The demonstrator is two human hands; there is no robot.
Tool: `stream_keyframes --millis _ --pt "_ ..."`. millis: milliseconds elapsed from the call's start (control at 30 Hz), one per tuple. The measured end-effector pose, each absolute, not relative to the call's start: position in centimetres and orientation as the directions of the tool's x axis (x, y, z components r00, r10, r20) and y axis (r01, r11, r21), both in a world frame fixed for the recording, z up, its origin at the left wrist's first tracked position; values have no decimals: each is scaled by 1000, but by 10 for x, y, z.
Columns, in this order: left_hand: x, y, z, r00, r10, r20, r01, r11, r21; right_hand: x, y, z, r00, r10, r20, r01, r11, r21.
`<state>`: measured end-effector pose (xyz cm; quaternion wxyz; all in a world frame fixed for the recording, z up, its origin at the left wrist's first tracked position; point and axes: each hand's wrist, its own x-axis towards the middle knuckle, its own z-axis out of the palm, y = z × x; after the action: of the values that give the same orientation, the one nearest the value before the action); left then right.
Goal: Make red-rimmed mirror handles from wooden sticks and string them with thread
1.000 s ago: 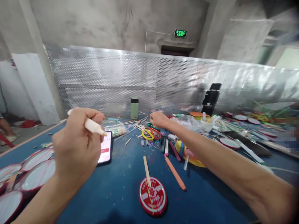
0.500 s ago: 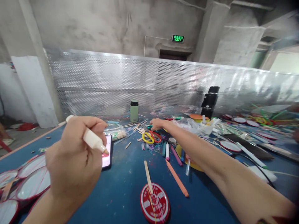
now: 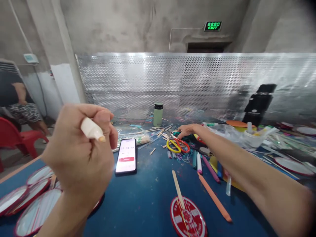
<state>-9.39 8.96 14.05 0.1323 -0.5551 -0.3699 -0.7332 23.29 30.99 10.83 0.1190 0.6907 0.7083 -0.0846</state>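
My left hand (image 3: 81, 148) is closed around a white marker pen (image 3: 92, 129) with a peach-coloured tip, held up above the table on the left. Far forward, my right hand (image 3: 187, 131) reaches into a pile of small craft items, its fingers extended downward beside scissors (image 3: 176, 144) with yellow and orange handles. What the fingertips touch is partly hidden. Close to me lies a round red tin lid (image 3: 189, 218) with white print, a wooden stick (image 3: 178, 188) resting on its edge and thin strands across it.
A lit phone (image 3: 126, 156) lies beyond my left hand. Several red-rimmed round discs (image 3: 37, 210) are at left. Markers, an orange stick (image 3: 215, 197), a white cup (image 3: 254, 138) and a green bottle (image 3: 158, 115) stand or lie about. A person (image 3: 19, 95) is by a red chair (image 3: 23, 141).
The view has turned left, so the table's things appear farther right and the phone shows fully. The marker stays in my left hand. My right hand remains at the pile near the scissors.
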Motion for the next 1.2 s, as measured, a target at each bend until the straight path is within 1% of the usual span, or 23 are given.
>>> stream_keyframes --millis 133,233,300,367,433,533,633,767,967,1133,1200 --pt "-92 92 138 -335 211 918 625 -680 384 236 311 110 20 976 -219 999 -25 -20" --pt "-91 91 138 -326 234 916 612 -686 393 240 307 117 6 987 -159 993 -25 -117" --pt "-91 91 137 -322 231 918 638 -663 391 238 300 121 -28 992 -119 981 5 -192" --pt "-92 91 135 -324 218 921 660 -645 385 229 290 122 -93 993 -79 960 69 -270" --pt "-93 93 132 -325 213 921 651 -656 382 211 277 121 -190 981 -29 925 169 -342" --pt "-93 97 130 -303 204 931 648 -672 359 175 259 114 -340 939 45 858 329 -394" --pt "-94 101 129 -270 206 940 644 -687 336 141 248 101 -457 888 52 816 442 -371" --pt "-96 104 130 -234 211 949 605 -733 312 119 251 85 -536 842 65 797 530 -291" --pt "-96 105 129 -232 212 949 618 -722 312 118 264 75 -585 810 35 795 582 -168" --pt "-95 104 129 -280 244 928 604 -707 368 116 268 74 -634 773 -4 769 629 -116" --pt "-94 105 130 -282 245 928 611 -699 371 115 269 74 -647 762 -24 760 641 -105"
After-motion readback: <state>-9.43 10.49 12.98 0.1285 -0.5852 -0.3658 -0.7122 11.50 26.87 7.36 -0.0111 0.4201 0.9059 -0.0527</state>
